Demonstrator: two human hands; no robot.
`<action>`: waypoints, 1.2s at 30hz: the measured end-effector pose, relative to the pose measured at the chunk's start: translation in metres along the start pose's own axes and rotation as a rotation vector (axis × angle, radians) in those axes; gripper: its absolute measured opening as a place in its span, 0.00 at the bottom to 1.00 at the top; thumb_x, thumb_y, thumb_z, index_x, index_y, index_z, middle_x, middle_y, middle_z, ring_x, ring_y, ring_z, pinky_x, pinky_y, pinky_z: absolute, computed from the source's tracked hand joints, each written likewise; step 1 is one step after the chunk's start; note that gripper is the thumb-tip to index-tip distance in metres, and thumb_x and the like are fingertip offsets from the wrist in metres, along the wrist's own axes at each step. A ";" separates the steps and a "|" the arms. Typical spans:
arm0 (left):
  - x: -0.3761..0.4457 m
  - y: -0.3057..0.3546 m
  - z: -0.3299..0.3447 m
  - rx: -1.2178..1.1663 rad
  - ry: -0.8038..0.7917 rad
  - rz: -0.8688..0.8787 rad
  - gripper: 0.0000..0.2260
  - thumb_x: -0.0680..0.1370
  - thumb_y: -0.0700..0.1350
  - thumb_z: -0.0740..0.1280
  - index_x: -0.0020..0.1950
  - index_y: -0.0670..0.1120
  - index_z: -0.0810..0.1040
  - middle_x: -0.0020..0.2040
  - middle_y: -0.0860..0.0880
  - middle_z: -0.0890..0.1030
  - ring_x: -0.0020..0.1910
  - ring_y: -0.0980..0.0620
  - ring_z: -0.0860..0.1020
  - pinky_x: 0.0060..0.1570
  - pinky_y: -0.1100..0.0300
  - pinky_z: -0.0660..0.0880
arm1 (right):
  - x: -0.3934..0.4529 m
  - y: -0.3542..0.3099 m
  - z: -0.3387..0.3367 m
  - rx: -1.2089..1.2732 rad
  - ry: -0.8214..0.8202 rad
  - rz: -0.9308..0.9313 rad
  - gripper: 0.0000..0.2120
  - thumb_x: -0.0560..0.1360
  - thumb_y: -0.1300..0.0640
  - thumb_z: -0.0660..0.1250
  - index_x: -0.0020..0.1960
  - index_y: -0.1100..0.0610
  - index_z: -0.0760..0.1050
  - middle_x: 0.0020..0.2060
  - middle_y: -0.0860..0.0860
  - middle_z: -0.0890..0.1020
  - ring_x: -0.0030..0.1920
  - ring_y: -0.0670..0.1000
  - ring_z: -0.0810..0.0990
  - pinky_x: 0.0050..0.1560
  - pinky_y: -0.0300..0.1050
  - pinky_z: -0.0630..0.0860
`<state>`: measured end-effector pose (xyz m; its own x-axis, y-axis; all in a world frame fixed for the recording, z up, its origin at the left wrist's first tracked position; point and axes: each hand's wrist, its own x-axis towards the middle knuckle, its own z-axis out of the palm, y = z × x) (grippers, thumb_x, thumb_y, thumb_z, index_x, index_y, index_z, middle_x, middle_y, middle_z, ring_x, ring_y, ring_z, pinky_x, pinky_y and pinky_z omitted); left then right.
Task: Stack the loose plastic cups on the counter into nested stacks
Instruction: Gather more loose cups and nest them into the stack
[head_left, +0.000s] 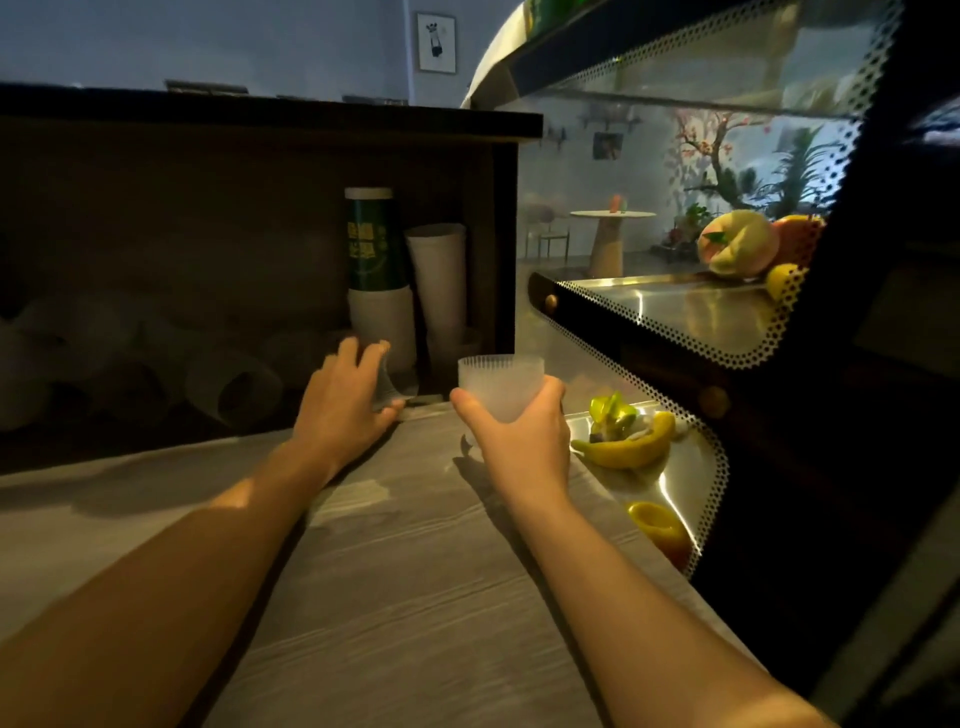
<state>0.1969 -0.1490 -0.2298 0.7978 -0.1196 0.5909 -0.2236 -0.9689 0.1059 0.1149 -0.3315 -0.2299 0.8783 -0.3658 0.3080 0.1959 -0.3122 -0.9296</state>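
Two hands are out over the wooden counter (415, 545). My right hand (519, 441) has its fingers and thumb wrapped round a frosted ribbed plastic cup (501, 387), held upright above the counter beside the glass display case (727, 322). My left hand (345, 400) curls round a clear plastic cup (392, 387) at the counter's far edge, just in front of the tall cup stacks (405, 291) in the dark shelf. More loose cups (234, 387) lie on their sides there, dim.
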 end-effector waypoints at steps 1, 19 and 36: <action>-0.001 -0.001 0.000 -0.047 0.020 0.003 0.32 0.72 0.50 0.75 0.72 0.44 0.67 0.63 0.41 0.70 0.58 0.39 0.73 0.55 0.46 0.74 | 0.000 0.000 0.000 -0.008 0.000 -0.001 0.30 0.68 0.39 0.74 0.58 0.48 0.61 0.55 0.49 0.74 0.52 0.49 0.73 0.45 0.44 0.71; -0.064 -0.004 -0.062 -1.093 0.209 -0.379 0.25 0.66 0.70 0.66 0.53 0.55 0.79 0.52 0.49 0.83 0.53 0.50 0.82 0.51 0.52 0.79 | -0.011 -0.003 0.008 -0.370 -0.203 -0.268 0.40 0.68 0.38 0.73 0.71 0.53 0.58 0.62 0.51 0.70 0.62 0.53 0.71 0.58 0.52 0.73; -0.080 0.025 -0.065 -0.883 0.141 -0.124 0.34 0.70 0.68 0.61 0.71 0.53 0.69 0.58 0.64 0.74 0.59 0.70 0.72 0.54 0.72 0.69 | -0.028 -0.016 0.015 -0.370 -0.370 -0.475 0.42 0.67 0.43 0.75 0.73 0.50 0.56 0.63 0.48 0.69 0.60 0.51 0.72 0.55 0.50 0.75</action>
<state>0.0915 -0.1495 -0.2228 0.7819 0.0590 0.6206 -0.5352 -0.4470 0.7167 0.0938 -0.3031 -0.2272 0.8377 0.1854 0.5136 0.4915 -0.6659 -0.5613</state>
